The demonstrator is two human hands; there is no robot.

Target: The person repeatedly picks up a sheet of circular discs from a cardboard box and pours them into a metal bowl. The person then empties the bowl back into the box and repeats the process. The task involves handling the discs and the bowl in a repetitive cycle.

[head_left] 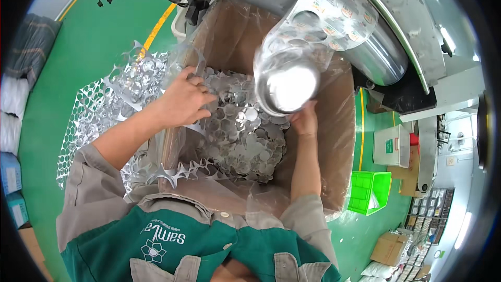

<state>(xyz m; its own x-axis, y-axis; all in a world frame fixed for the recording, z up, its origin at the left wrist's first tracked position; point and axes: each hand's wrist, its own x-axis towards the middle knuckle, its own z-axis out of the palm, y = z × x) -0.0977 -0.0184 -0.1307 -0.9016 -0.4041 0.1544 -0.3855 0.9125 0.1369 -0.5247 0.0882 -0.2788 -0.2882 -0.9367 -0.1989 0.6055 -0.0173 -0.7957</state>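
Note:
A large cardboard box lined with clear plastic stands before me, with a heap of round silver foil discs inside. My right hand reaches over the box and grips the near lower edge of a shiny round metal bowl. The bowl is smeared by glare and motion, and some of my fingers are hidden behind it. My left hand hovers by the box's left rim with its fingers apart, beside punched foil scrap. Nothing shows in its grasp. A printed foil web with round holes hangs above the bowl.
The web runs over a metal roller on the machine at upper right. Perforated foil scrap piles on the floor left of the box. A jagged strip lies over the near rim. At right stands a green crate.

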